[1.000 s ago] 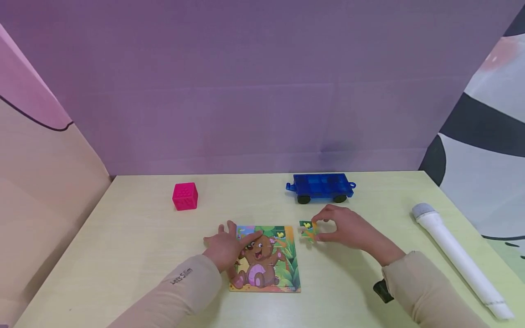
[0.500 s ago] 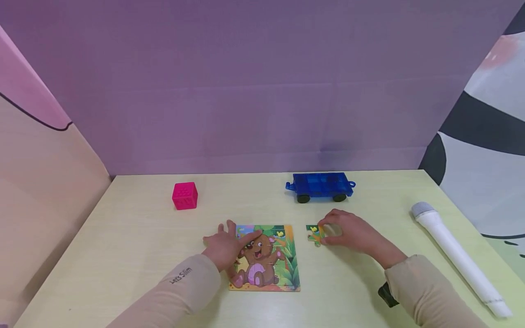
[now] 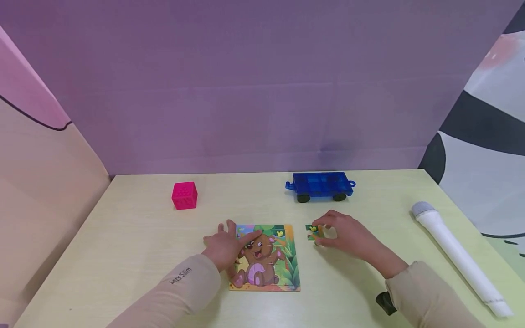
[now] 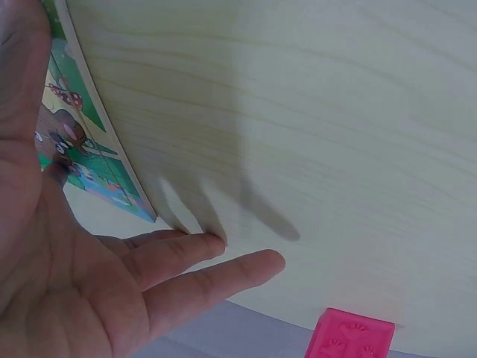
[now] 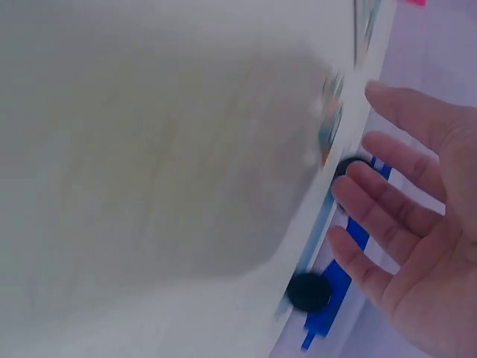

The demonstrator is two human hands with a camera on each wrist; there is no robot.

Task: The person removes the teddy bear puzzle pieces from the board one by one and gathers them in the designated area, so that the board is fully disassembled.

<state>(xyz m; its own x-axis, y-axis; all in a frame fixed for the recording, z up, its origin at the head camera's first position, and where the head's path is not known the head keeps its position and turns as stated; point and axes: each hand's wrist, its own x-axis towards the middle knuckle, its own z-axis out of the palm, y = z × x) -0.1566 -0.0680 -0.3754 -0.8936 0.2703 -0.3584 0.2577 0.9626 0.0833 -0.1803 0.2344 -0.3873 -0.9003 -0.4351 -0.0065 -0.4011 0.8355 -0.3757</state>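
A square jigsaw puzzle (image 3: 262, 269) with a bear picture lies flat on the table. My left hand (image 3: 223, 248) rests on its left side, with the thumb across the picture; in the left wrist view the hand's other fingers (image 4: 216, 283) stretch straight past the edge. Just right of the puzzle lies a small loose jigsaw piece (image 3: 309, 231) with a yellow bird. Over that piece hovers my right hand (image 3: 342, 232), thumb and index finger spread around it and partly hiding it. In the right wrist view the fingers (image 5: 373, 209) look loose and stand apart from the blurred piece (image 5: 329, 123).
A pink cube (image 3: 184, 196) sits at the back left. Behind my right hand stands a blue toy wagon (image 3: 321, 186) with black wheels. A white toy microphone (image 3: 459, 259) lies along the right side. A purple backdrop (image 3: 262, 91) rises behind the pale table (image 3: 135, 237).
My right hand pinched the jigsaw piece, carried it slightly right, then let go; its fingers have shifted left over the piece. My left hand has stayed on the puzzle.
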